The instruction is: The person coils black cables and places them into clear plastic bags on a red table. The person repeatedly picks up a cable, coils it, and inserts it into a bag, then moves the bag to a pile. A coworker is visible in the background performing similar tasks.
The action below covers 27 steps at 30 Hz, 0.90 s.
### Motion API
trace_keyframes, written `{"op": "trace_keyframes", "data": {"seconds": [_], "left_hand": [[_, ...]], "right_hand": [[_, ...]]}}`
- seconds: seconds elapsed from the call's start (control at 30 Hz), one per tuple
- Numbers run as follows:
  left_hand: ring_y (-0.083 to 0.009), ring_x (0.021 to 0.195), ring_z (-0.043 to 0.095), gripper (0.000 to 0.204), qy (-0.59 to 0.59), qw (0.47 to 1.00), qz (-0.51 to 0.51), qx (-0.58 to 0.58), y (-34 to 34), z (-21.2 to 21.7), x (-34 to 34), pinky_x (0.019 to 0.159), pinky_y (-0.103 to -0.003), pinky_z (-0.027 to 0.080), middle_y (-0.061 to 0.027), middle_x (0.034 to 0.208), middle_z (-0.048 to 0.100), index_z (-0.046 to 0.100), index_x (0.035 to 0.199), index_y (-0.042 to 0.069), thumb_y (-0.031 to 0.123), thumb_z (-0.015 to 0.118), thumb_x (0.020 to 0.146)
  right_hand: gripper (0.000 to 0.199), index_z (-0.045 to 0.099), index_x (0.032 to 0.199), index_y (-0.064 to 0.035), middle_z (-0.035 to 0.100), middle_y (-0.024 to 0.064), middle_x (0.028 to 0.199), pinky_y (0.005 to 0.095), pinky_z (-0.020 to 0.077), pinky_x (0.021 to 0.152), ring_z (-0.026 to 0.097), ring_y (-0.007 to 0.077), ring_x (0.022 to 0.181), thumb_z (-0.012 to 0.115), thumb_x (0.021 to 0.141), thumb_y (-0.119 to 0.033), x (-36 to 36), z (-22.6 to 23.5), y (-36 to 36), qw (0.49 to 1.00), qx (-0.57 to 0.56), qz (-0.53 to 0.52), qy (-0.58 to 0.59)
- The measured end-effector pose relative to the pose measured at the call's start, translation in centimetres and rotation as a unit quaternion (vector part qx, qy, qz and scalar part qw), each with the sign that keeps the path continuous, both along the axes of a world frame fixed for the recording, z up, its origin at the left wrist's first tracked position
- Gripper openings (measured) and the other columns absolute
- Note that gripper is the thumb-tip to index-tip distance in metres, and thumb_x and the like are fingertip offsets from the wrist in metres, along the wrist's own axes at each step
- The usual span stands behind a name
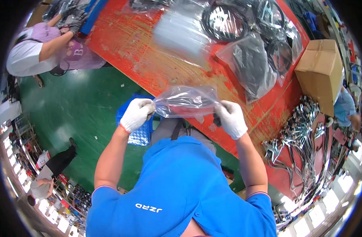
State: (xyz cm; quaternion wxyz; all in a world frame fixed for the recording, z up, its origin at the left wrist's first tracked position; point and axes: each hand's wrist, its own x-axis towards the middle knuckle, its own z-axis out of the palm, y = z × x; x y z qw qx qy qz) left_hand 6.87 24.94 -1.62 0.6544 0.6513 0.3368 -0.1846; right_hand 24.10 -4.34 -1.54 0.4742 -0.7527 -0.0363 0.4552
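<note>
Both white-gloved hands are pinching a clear plastic bag (187, 101) with something dark inside, holding it stretched above the near edge of the worn red wooden table (149, 59): the left hand (136, 113) is closing on one end, the right hand (231, 118) on the other. Beyond it, more bagged black cable coils (248, 35) are lying on the table, beside a brown cardboard box (320, 71).

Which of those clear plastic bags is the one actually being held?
The small clear bag stretched between the left hand and right hand; the other bags lie on the red table.
</note>
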Motion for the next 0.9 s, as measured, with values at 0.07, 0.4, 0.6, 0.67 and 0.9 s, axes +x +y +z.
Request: {"op": "trace_keyframes", "data": {"seconds": [0.07, 0.4, 0.6, 0.67, 0.9], "left_hand": [[-0.0077, 0.047, 0.043, 0.025, -0.002, 0.998, 0.058, -0.008, 1.4, 1.0, -0.2, 0.046, -0.026, 0.032, 0.0010, 0.057, 0.050, 0.060, 0.072, 0.006, 0.018, 0.058, 0.094], [-0.0109, 0.046, 0.048, 0.025, -0.131, 0.933, 0.307, 0.133, 15.2, 0.8, 4.1, 0.044, -0.027, 0.038, -0.0021, 0.058, 0.055, 0.064, 0.070, 0.007, 0.020, 0.059, 0.091], [-0.0141, 0.047, 0.053, 0.023, -0.077, 0.901, 0.364, 0.222, 19.5, -7.0, -0.8, 0.044, -0.030, 0.042, -0.0046, 0.061, 0.060, 0.066, 0.075, 0.007, 0.019, 0.057, 0.092], [-0.0166, 0.046, 0.054, 0.020, 0.005, 0.911, 0.325, 0.255, 18.5, -11.9, -3.5, 0.045, -0.034, 0.044, -0.0064, 0.060, 0.060, 0.066, 0.074, 0.006, 0.017, 0.057, 0.089], [-0.0307, 0.082, 0.074, 0.029, 0.022, 0.933, 0.067, 0.354, 4.7, -21.0, -2.2, 0.079, -0.043, 0.056, -0.0190, 0.086, 0.074, 0.075, 0.095, 0.002, 0.028, 0.063, 0.093]], "right_hand": [[0.025, 0.065, 0.081, 0.0016, 0.062, 0.0076, 0.065, 0.0298, 0.0472, 0.049, 0.060, 0.0157, 0.053, 0.057, 0.096, -0.017, 2.4, 2.2, 2.2, 0.996, 0.059, -0.032, 0.060], [0.032, 0.067, 0.078, 0.0016, 0.060, 0.0026, 0.065, 0.0318, 0.0449, 0.060, 0.058, 0.0122, 0.063, 0.059, 0.093, -0.025, 8.8, 0.4, 20.8, 0.986, 0.164, 0.008, -0.039], [0.035, 0.073, 0.085, -0.0052, 0.073, 0.0221, 0.089, 0.0516, 0.0551, 0.081, 0.070, 0.0439, 0.085, 0.056, 0.093, -0.035, 3.1, -4.1, 25.4, 0.906, 0.046, 0.224, -0.357], [0.037, 0.072, 0.084, -0.0046, 0.072, 0.0236, 0.091, 0.0530, 0.0554, 0.083, 0.070, 0.0441, 0.088, 0.054, 0.092, -0.035, 0.0, -7.4, 23.6, 0.885, 0.001, 0.326, -0.331], [0.043, 0.072, 0.091, -0.0022, 0.071, 0.0276, 0.098, 0.0540, 0.0540, 0.088, 0.069, 0.0445, 0.095, 0.052, 0.094, -0.040, -6.3, -16.0, 3.2, 0.939, -0.128, 0.280, -0.154]]}}
